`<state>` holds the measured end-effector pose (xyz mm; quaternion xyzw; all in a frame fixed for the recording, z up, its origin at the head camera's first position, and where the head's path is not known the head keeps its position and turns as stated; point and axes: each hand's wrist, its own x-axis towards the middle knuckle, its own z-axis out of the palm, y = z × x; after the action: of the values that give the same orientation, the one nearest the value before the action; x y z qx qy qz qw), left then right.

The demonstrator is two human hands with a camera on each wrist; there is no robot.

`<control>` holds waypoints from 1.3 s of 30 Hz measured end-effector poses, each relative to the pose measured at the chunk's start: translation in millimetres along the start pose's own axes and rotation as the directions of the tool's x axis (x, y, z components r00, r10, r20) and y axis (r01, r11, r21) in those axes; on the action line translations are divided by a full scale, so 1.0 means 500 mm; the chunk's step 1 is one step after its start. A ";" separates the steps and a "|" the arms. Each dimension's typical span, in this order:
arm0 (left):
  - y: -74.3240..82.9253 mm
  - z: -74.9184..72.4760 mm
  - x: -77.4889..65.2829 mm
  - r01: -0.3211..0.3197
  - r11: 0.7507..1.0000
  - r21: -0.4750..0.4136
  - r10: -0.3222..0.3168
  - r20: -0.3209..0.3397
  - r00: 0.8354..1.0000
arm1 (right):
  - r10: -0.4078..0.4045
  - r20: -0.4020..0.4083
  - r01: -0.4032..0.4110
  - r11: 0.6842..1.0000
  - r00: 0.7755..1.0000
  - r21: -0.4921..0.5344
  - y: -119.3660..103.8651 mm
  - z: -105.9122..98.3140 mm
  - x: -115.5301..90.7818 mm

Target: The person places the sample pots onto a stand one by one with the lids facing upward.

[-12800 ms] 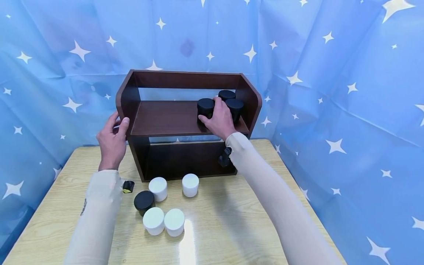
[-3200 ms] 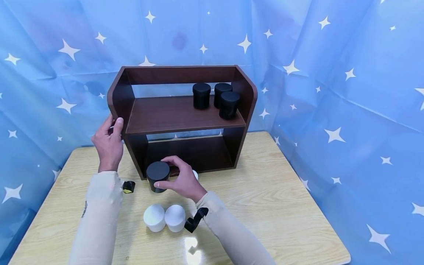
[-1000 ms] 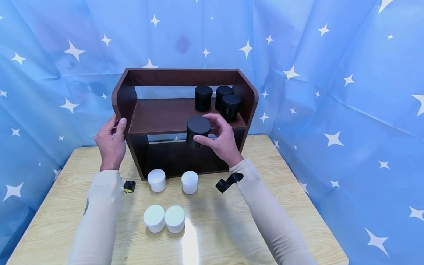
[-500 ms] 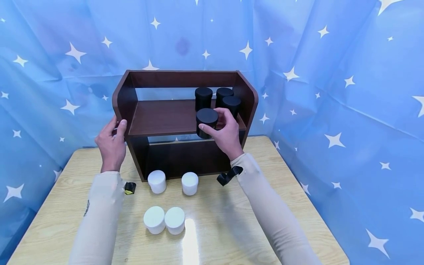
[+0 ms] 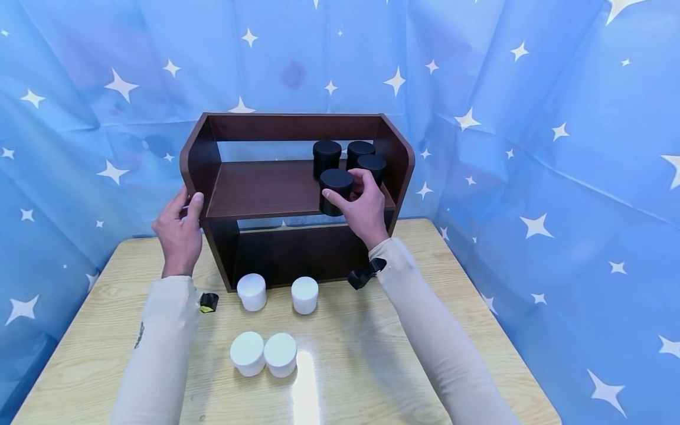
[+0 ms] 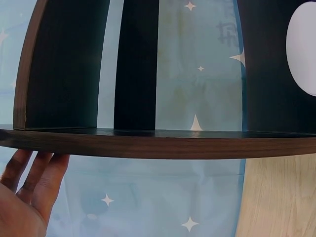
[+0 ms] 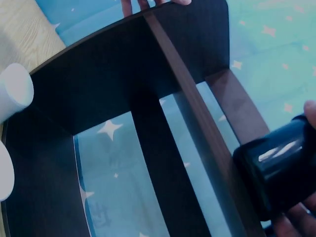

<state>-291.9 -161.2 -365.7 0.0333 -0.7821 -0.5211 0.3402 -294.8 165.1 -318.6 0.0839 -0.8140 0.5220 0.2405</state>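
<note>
My right hand (image 5: 366, 206) grips a black lidded jar (image 5: 334, 192) upright, thumb on its near left side and fingers round the right. The jar is at the front edge of the upper board of a dark brown two-tier shelf (image 5: 265, 183); its base overlaps that edge in the head view. Three similar black jars (image 5: 326, 158) stand on the board's right part, one partly hidden by my fingers. My left hand (image 5: 179, 236) holds the shelf's left side panel, its fingers (image 6: 47, 182) against the outer face and its thumb at the front edge.
Two white lidded jars (image 5: 304, 295) stand apart in front of the shelf. Another two white jars (image 5: 247, 353) sit side by side nearer on the wooden table (image 5: 425, 354). A blue starred curtain (image 5: 504, 147) hangs behind and to the right.
The right hand took the black jar from the table, raised it past the white jars and brought it right and inward to the upper board. The left hand stays on the side panel.
</note>
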 end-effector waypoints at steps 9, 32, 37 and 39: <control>0.001 0.001 0.001 0.008 1.000 -0.008 -0.008 -0.007 1.000 | -0.034 -0.018 0.034 0.999 0.999 -0.042 0.005 0.007 0.006; 0.000 0.002 0.000 0.008 1.000 -0.018 -0.008 -0.003 1.000 | -0.037 -0.052 0.025 0.977 0.998 -0.210 0.000 0.036 0.013; -0.002 0.002 0.002 0.009 1.000 -0.017 -0.010 -0.017 1.000 | -0.009 -0.044 -0.003 0.966 0.999 -0.257 0.003 0.040 0.018; -0.002 0.003 0.005 0.006 1.000 -0.023 -0.007 -0.023 1.000 | -0.003 -0.047 -0.010 0.963 0.999 -0.268 0.002 0.041 0.022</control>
<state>-294.7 -161.6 -365.8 0.0379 -0.7719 -0.5307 0.3479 -310.8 148.6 -321.1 0.0368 -0.8714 0.4094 0.2677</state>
